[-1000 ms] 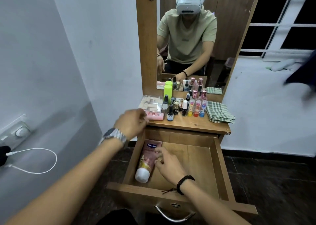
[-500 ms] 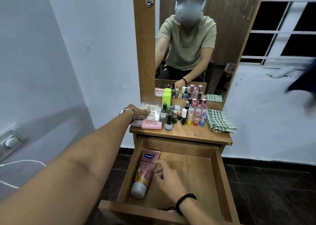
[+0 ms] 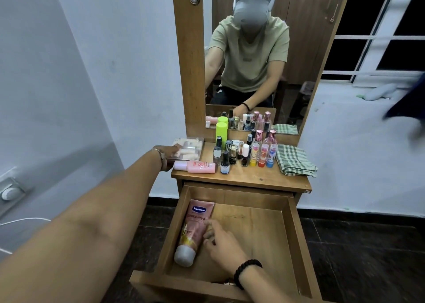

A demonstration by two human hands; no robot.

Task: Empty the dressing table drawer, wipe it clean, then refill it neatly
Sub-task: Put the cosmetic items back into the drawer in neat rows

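Observation:
The wooden drawer (image 3: 296, 233) is pulled out under the dressing table top (image 3: 253, 179). Inside it a pink Vaseline tube (image 3: 195, 226) lies along the left wall, cap toward me. My right hand (image 3: 222, 244) is inside the drawer with its fingertips touching the tube's right side. My left hand (image 3: 171, 153) reaches to the table's far left corner and grips the left edge of a clear plastic box (image 3: 190, 147). A pink bottle (image 3: 199, 166) lies just in front of that box.
Several small bottles (image 3: 243, 155) and a tall green bottle (image 3: 221, 132) stand on the table top. A folded green checked cloth (image 3: 294, 161) lies at its right end. The mirror (image 3: 253, 61) rises behind. A wall socket (image 3: 9, 192) with a white cable (image 3: 23, 221) is at the left.
My left hand has moved from above the drawer's back left corner up to the clear plastic box. My right hand has stayed against the tube.

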